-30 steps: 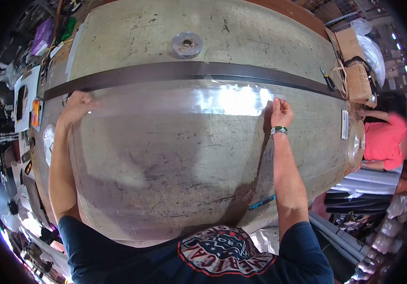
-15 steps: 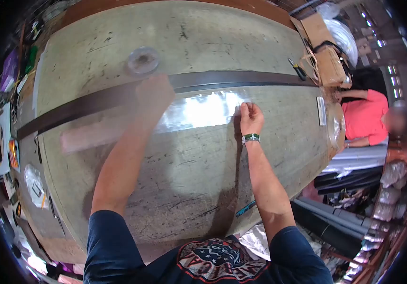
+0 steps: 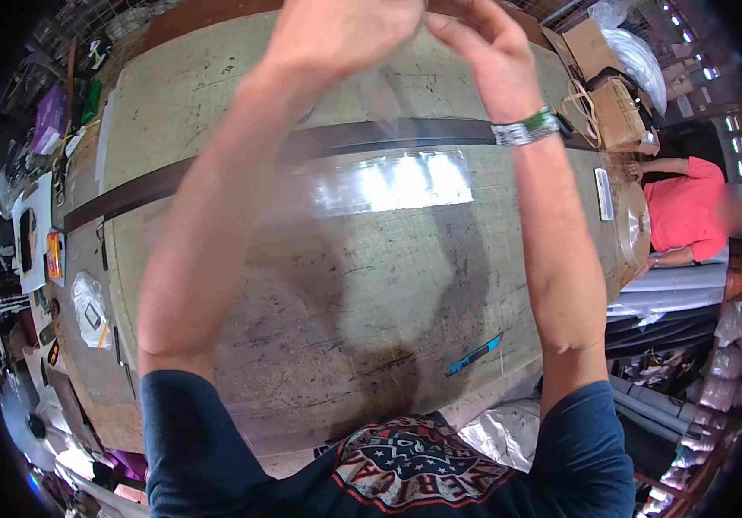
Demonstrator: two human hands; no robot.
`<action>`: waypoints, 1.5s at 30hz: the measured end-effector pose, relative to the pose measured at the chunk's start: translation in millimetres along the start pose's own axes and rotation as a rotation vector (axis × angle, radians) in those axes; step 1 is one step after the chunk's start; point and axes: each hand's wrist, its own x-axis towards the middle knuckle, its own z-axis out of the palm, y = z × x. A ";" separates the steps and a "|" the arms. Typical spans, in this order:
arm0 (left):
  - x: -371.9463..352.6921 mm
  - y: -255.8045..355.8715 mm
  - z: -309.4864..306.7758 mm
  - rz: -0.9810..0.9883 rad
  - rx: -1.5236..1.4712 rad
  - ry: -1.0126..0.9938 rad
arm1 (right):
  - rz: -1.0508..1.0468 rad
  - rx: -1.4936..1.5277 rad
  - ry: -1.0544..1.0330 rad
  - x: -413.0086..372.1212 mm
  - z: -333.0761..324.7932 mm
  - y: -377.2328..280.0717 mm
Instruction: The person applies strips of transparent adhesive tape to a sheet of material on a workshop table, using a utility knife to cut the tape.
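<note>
Both my hands are raised close together at the top edge of the view, high above the table. My left hand [image 3: 349, 34] is closed, its fingertips turned right; what it grips is hard to make out. A blurred, see-through piece [image 3: 375, 99] hangs just below it. My right hand [image 3: 505, 65], with a beaded band [image 3: 526, 128] at the wrist, curls its thumb and fingers toward the left one; their tips are partly cut off. Below lies a shiny clear plastic strip [image 3: 397, 183] on the worktable [image 3: 388, 285], its left end blurred behind my left forearm.
A long dark bar [image 3: 142, 192] runs across the table. A blue cutter knife [image 3: 474, 356] lies near my body. At right are a white labelled piece [image 3: 604, 194], a clear roll [image 3: 632, 226], a cardboard box [image 3: 621, 116] and a person in a red shirt [image 3: 686, 211].
Both hands have left the clear strip and risen to the top of the view, coming together. The strip stays on the table. My view has shifted slightly.
</note>
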 end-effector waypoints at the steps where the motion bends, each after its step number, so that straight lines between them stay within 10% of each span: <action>1: 0.5 18.1 -12.5 -0.009 -0.031 -0.038 | 0.049 0.268 -0.065 6.5 -2.0 -12.0; 3: 9.9 18.7 -28.6 0.100 0.099 -0.104 | 0.100 0.692 -0.201 13.5 -2.0 -23.1; 8: 10.0 77.9 -64.3 -0.070 0.330 -0.372 | 0.227 0.350 -0.427 20.9 5.5 -65.0; 11: 11.5 11.2 -75.8 0.018 0.393 -0.475 | 0.138 0.038 -0.424 22.1 4.2 -35.4; 21: -124.7 -149.8 -115.6 -0.840 0.129 -0.616 | -0.110 -0.722 -0.211 -94.3 -14.2 135.7; 25: -158.7 -197.1 -143.7 -0.701 0.318 -0.787 | -0.205 -0.920 -0.204 -139.2 -7.7 181.1; 35: -215.2 -202.4 -221.2 -0.949 0.203 -0.463 | -0.064 -0.881 -0.087 -191.1 6.0 215.0; 37: -254.9 -236.1 -238.0 -0.684 0.272 -0.365 | -0.005 -0.860 -0.030 -193.1 5.4 228.3; 45: -257.2 -215.6 -234.8 -0.801 0.450 -0.144 | -0.045 -1.055 -0.001 -193.9 -7.3 210.3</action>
